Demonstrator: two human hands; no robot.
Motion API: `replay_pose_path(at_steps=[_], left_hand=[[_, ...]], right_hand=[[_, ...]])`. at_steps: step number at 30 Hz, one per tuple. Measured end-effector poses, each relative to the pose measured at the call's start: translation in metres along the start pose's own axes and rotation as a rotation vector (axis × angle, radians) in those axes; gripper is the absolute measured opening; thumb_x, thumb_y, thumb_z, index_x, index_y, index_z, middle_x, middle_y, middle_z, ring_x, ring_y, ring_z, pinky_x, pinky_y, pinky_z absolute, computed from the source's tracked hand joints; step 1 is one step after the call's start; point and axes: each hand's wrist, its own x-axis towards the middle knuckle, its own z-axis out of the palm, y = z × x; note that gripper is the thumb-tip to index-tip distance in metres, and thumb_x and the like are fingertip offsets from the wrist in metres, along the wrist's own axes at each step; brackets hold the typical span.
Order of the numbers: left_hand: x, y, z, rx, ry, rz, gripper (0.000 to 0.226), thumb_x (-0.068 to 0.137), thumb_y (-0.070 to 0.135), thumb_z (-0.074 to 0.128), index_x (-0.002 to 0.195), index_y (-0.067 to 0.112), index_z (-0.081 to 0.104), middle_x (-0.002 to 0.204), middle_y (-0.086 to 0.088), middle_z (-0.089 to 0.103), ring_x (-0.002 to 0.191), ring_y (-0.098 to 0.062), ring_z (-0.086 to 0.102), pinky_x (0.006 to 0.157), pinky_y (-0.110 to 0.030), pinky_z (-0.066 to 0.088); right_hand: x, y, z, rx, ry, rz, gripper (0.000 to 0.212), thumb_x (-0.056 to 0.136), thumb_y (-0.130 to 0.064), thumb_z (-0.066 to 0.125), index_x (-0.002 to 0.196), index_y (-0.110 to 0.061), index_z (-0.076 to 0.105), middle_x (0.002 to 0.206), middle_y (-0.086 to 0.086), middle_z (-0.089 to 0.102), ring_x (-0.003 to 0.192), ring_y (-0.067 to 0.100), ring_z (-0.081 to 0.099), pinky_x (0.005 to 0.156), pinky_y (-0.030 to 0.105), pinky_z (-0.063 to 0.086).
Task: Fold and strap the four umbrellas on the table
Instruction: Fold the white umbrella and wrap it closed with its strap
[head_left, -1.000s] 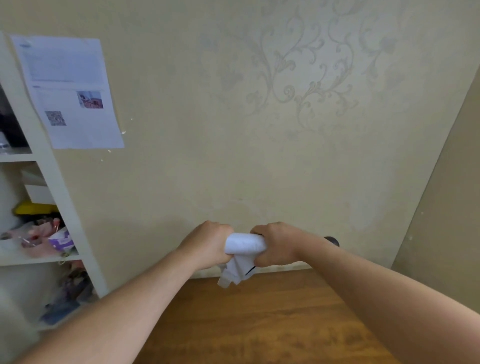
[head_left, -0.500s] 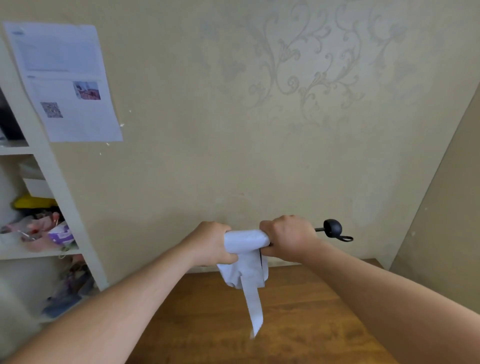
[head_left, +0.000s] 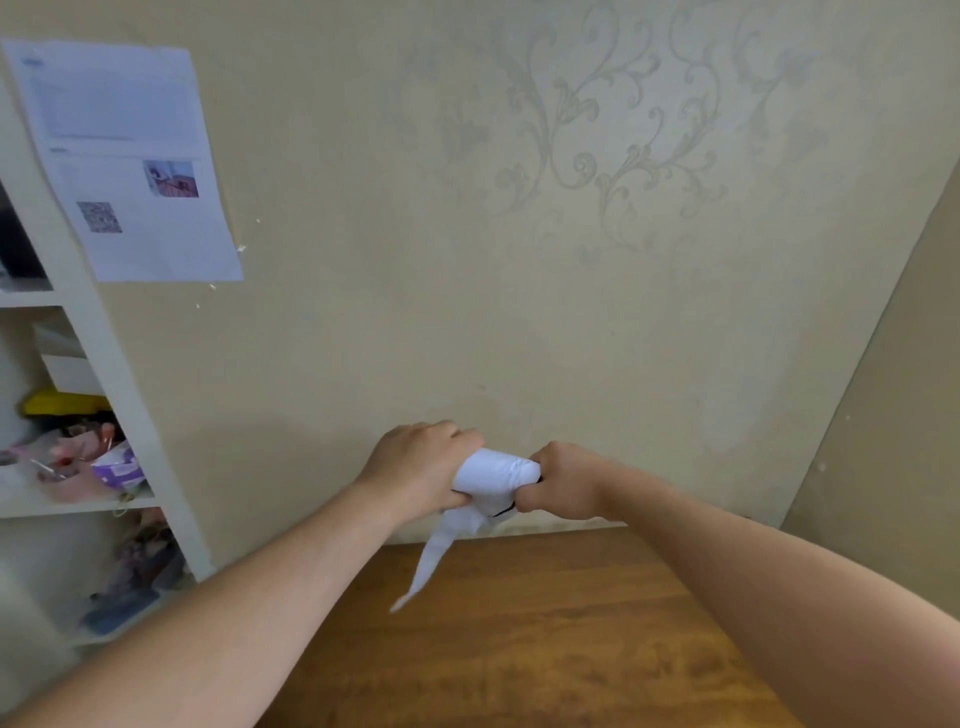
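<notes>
White umbrella (head_left: 496, 475), folded to a short roll, held level in the air above the far edge of the wooden table (head_left: 519, 649), just below frame centre, close before the wall (head_left: 415, 338). Left hand (head_left: 418, 475) at 9 o'clock of the roll, fingers curled over the top and thumb tucked beneath, wrapped round the left end. Right hand (head_left: 563, 483) at 3 o'clock, closed in a fist round the right end; handle hidden inside or behind that fist. Fabric bunched and creased between the two fists, a thin dark line showing at the lower right of the roll. White strap (head_left: 431, 561) hanging loose from the underside, trailing toward 7 o'clock, its tip blurred above the tabletop and not fastened round the roll. Both forearms bare, entering from 7 and 4 o'clock. Only one umbrella in view.

Surroundings: printed sheet (head_left: 124, 161) with a small photo and a code square taped to the wall at 10 o'clock. White shelving unit (head_left: 119, 374) along the 9 o'clock edge, holding a yellow item (head_left: 62, 402) and a purple-and-white packet (head_left: 117, 467) among blurred clutter. Pale scroll pattern (head_left: 597, 130) on the wallpaper at 1 o'clock. Beige panel (head_left: 893, 389) along the 3 o'clock edge.
</notes>
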Motion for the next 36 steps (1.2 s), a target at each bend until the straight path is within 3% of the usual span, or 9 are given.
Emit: replay_pose_path(at_steps=[6,8,9,12,16,22,25,28,36], left_hand=[[-0.006,0.005,0.014,-0.104,-0.086,-0.053,0.037,0.084,0.04,0.078,0.1,0.024,0.049,0.096,0.004,0.053,0.087,-0.021,0.055,0.066,-0.034,0.037],[-0.009,0.006,0.02,-0.177,-0.124,-0.117,0.034,0.081,0.037,0.078,0.094,0.023,0.05,0.091,0.006,0.055,0.083,-0.019,0.055,0.062,-0.033,0.038],[-0.01,0.006,0.024,-0.216,-0.137,-0.163,0.033,0.079,0.037,0.077,0.094,0.022,0.052,0.089,0.005,0.057,0.081,-0.018,0.056,0.059,-0.031,0.039],[-0.009,0.008,0.028,-0.29,-0.171,-0.298,0.036,0.078,0.045,0.078,0.098,0.023,0.058,0.09,0.005,0.061,0.08,-0.016,0.06,0.063,-0.031,0.05],[0.0,0.017,0.023,-0.377,-0.211,-0.338,0.04,0.073,0.053,0.078,0.093,0.025,0.057,0.088,0.008,0.063,0.081,-0.014,0.061,0.07,-0.032,0.055],[-0.006,0.024,0.013,-0.443,-0.305,-0.289,0.044,0.068,0.051,0.083,0.093,0.023,0.06,0.092,0.003,0.066,0.083,-0.017,0.064,0.07,-0.035,0.053],[-0.009,0.023,0.011,-0.437,-0.345,-0.257,0.047,0.067,0.053,0.084,0.095,0.024,0.06,0.093,0.003,0.066,0.083,-0.017,0.064,0.069,-0.035,0.054],[-0.012,0.019,0.01,-0.402,-0.353,-0.2,0.044,0.069,0.054,0.082,0.094,0.025,0.059,0.092,0.005,0.064,0.082,-0.016,0.063,0.065,-0.034,0.05],[-0.017,0.011,0.019,-0.216,-0.094,-0.014,0.039,0.084,0.047,0.072,0.117,0.031,0.059,0.105,0.009,0.062,0.09,-0.018,0.059,0.071,-0.034,0.052]], right_hand=[[0.001,0.006,0.002,-0.053,-0.052,-0.033,0.03,0.075,-0.04,0.074,0.075,-0.017,0.056,0.07,-0.003,0.055,0.064,0.02,0.049,0.06,0.035,0.037],[0.0,0.007,0.0,-0.14,-0.042,-0.072,0.03,0.079,-0.047,0.072,0.099,-0.026,0.064,0.094,-0.006,0.065,0.087,0.021,0.061,0.071,0.036,0.048],[0.0,0.006,-0.002,-0.211,-0.03,-0.102,0.047,0.079,-0.052,0.07,0.121,-0.034,0.061,0.114,-0.007,0.063,0.105,0.022,0.059,0.084,0.038,0.052],[-0.002,-0.006,0.001,-0.504,0.145,-0.226,0.09,0.08,-0.065,0.061,0.159,-0.039,0.025,0.146,-0.004,0.043,0.129,0.027,0.042,0.106,0.05,0.043],[0.008,-0.023,0.025,-0.777,0.305,-0.314,0.073,0.082,-0.054,0.066,0.144,-0.029,0.037,0.126,0.001,0.053,0.114,0.031,0.052,0.091,0.045,0.044],[0.007,-0.007,0.019,-0.727,0.37,-0.319,0.05,0.085,-0.058,0.069,0.114,-0.02,0.053,0.098,0.002,0.062,0.087,0.03,0.064,0.064,0.033,0.042],[0.004,-0.008,0.019,-0.709,0.278,-0.307,0.035,0.087,-0.037,0.068,0.113,-0.019,0.053,0.095,0.003,0.062,0.08,0.031,0.063,0.064,0.035,0.049],[0.001,-0.014,0.016,-0.703,0.181,-0.233,0.032,0.088,-0.035,0.067,0.114,-0.02,0.055,0.099,0.003,0.064,0.08,0.026,0.055,0.067,0.035,0.047],[0.002,-0.016,0.011,-0.444,-0.031,-0.091,0.027,0.085,-0.035,0.069,0.108,-0.021,0.065,0.103,0.002,0.069,0.094,0.026,0.066,0.078,0.036,0.056]])
